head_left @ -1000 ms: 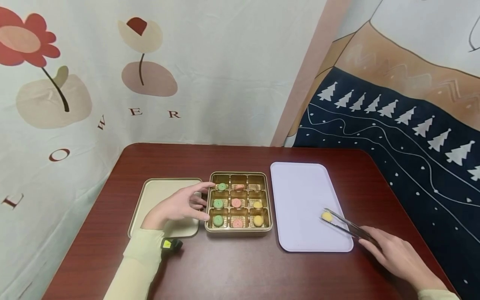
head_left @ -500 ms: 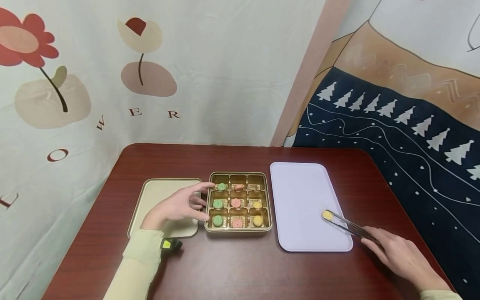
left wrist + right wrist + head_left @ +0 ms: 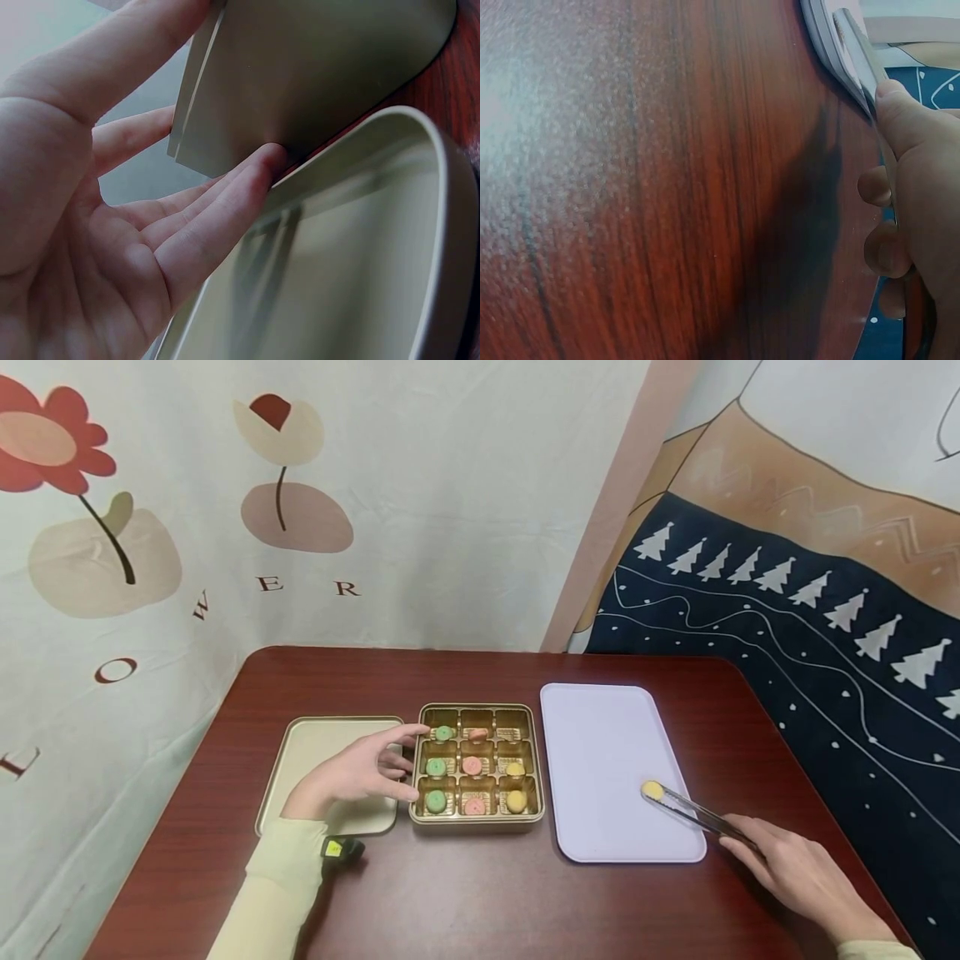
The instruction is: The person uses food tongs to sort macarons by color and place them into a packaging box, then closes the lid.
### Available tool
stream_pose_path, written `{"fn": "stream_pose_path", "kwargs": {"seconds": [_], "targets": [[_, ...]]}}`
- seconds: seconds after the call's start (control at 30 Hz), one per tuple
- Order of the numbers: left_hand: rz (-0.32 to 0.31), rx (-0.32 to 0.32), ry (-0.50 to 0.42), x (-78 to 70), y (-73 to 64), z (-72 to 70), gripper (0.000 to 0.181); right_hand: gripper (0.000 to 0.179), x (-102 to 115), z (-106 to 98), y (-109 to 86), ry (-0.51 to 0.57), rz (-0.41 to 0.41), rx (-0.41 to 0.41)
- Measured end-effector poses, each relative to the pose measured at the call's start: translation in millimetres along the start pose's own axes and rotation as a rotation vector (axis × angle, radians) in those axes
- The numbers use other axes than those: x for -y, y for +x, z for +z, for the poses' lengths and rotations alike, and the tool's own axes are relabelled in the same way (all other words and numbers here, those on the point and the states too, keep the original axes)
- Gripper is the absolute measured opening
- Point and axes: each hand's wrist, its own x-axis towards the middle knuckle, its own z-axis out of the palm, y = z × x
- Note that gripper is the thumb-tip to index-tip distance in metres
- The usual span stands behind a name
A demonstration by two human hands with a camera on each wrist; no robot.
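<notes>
Fingers of my left hand [image 3: 360, 770] spread along the left side of a gold tin [image 3: 480, 821], index fingertip at its far corner, thumb at the near one. In the left wrist view, other fingertips touch the tin's side wall [image 3: 300, 67]. Green [image 3: 436, 802], pink [image 3: 474, 807] and yellow macarons [image 3: 516, 801] sit in its divided compartments; the back right compartment holds none. My right hand [image 3: 802, 872] grips metal tongs [image 3: 705, 815]. Between the tong tips is a yellow macaron [image 3: 652, 790], over the right part of the white tray [image 3: 600, 735].
The tin's lid [image 3: 322, 735] lies rim up on the left, partly under my left hand. All of this rests on a dark red wooden table [image 3: 480, 893]. Behind hang a pale printed curtain [image 3: 465, 527] and a dark blue one with white trees [image 3: 750, 635].
The tongs' arms have come closer together around the yellow macaron, and their tips have shifted slightly. My left hand and the tin have stayed where they were.
</notes>
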Motion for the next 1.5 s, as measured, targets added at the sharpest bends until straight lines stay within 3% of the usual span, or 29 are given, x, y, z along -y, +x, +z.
{"fn": "stream_pose_path", "kwargs": {"seconds": [0.6, 1.5], "targets": [[0.001, 0.001, 0.004, -1.3, -0.6, 0.0, 0.101, 0.032, 3.0, -1.8, 1.7, 0.028, 0.019, 0.001], [-0.016, -0.003, 0.009, -1.2, -1.2, 0.7, 0.102, 0.032, 7.8, -20.7, 39.0, 0.058, -0.014, -0.041]]}}
